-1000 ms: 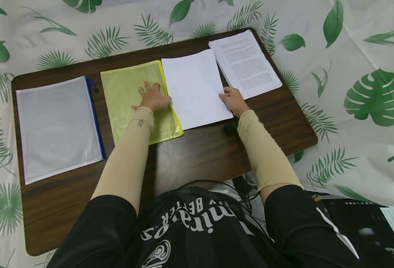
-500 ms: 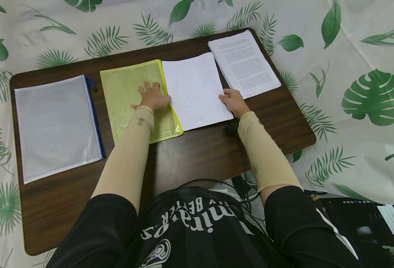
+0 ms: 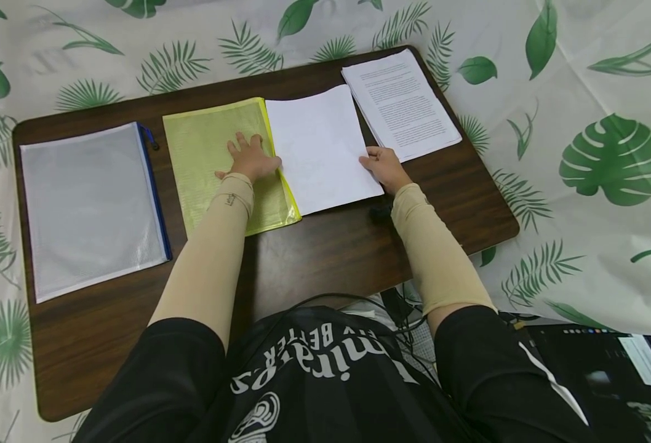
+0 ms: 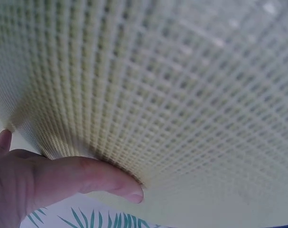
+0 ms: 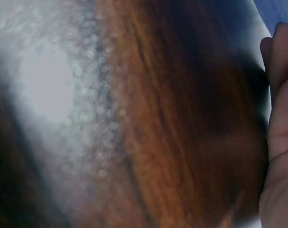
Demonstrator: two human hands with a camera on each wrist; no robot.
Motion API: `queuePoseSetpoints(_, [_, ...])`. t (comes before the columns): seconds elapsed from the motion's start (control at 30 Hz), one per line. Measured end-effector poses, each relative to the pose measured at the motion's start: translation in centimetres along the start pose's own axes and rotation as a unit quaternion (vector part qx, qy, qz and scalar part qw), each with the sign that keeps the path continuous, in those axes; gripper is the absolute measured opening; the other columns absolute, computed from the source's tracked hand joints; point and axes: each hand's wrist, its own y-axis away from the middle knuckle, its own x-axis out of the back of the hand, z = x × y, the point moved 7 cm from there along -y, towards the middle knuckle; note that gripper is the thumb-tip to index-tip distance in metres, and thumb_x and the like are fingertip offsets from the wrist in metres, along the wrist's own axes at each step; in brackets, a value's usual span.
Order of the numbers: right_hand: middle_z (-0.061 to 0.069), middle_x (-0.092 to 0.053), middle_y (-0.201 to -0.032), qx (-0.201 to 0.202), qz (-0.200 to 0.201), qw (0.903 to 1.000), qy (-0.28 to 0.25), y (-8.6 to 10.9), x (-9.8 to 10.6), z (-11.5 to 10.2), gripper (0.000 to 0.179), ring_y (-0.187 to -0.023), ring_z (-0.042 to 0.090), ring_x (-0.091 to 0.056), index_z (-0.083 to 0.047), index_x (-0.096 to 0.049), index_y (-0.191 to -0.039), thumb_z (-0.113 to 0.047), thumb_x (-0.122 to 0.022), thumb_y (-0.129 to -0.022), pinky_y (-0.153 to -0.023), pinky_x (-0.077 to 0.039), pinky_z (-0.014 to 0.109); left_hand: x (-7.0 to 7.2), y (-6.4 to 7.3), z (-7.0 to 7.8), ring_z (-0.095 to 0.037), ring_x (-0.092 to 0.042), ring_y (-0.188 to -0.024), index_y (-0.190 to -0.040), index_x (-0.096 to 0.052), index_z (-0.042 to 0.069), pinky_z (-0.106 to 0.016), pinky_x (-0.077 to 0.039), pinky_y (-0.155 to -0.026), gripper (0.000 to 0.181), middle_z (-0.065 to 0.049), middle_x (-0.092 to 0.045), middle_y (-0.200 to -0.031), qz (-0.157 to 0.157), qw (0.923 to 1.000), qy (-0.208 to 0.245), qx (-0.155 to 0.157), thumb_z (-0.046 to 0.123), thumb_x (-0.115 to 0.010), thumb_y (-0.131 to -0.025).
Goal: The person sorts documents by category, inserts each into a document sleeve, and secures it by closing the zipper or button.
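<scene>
A yellow mesh zip pouch (image 3: 209,141) lies flat on the table in the head view. My left hand (image 3: 250,161) rests on it with fingers spread, its thumb by the bright yellow right edge; the left wrist view shows the thumb (image 4: 91,178) against the mesh. Directly right of that edge lies a white sheet of paper (image 3: 317,147), perhaps a stack. Whether its left side is inside the pouch I cannot tell. My right hand (image 3: 386,169) pinches the sheet's right edge, thumb on top. In the right wrist view this hand (image 5: 281,128) shows only at the right side.
A clear mesh pouch (image 3: 90,209) with a blue zip edge lies on the left of the dark wooden table (image 3: 314,258). At the back right is a stack of printed pages (image 3: 405,101). A small black object (image 3: 379,213) sits near my right wrist.
The white sheet has shifted very slightly toward me along the pouch's edge over the second. Both hands stay in about the same places; the view itself drifts a little.
</scene>
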Motion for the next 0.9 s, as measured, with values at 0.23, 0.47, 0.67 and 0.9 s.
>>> queuePoseSetpoints(0.23, [0.02, -0.065, -0.132, -0.007, 0.008, 0.9999, -0.003, -0.41, 0.17, 0.28, 0.042, -0.094, 0.015, -0.067, 0.001, -0.058, -0.141, -0.017, -0.061, -0.103, -0.078, -0.055, 0.026, -0.06, -0.06, -0.08, -0.033, 0.032, -0.148, -0.165, -0.005, 0.027, -0.088, 0.006, -0.097, 0.084, -0.004, 0.032, -0.164, 0.001, 1.0, 0.005, 0.001, 0.043, -0.047, -0.094])
queuePoseSetpoints(0.47, [0.02, -0.068, -0.125, -0.003, 0.015, 0.9997, -0.022, -0.7, 0.3, 0.57, 0.04, -0.083, 0.011, -0.068, 0.003, -0.062, -0.136, -0.015, -0.063, -0.101, -0.072, -0.056, 0.023, -0.08, -0.03, -0.1, -0.032, 0.033, -0.148, -0.165, -0.005, 0.027, -0.088, 0.007, -0.097, 0.085, -0.004, 0.032, -0.164, 0.004, 1.0, 0.008, 0.0, 0.042, -0.048, -0.093])
queuePoseSetpoints(0.67, [0.009, -0.073, -0.107, 0.003, 0.004, 0.9977, -0.067, -0.46, 0.19, 0.37, 0.039, -0.076, 0.009, -0.069, 0.006, -0.062, -0.135, -0.013, -0.064, -0.1, -0.067, -0.057, 0.023, -0.15, -0.07, -0.06, -0.03, 0.033, -0.148, -0.165, -0.005, 0.028, -0.087, 0.009, -0.097, 0.087, -0.002, 0.032, -0.164, 0.006, 0.9999, 0.014, 0.003, 0.04, -0.049, -0.091])
queuePoseSetpoints(0.9, [0.002, -0.074, -0.095, -0.001, -0.014, 0.9942, -0.107, -0.47, 0.05, 0.26, 0.039, -0.073, 0.012, -0.072, 0.005, -0.062, -0.136, -0.012, -0.065, -0.1, -0.064, -0.058, 0.026, -0.3, -0.1, -0.03, -0.029, 0.034, -0.148, -0.165, -0.001, 0.03, -0.086, 0.009, -0.099, 0.087, -0.001, 0.034, -0.163, 0.009, 0.9999, 0.009, 0.007, 0.042, -0.048, -0.092])
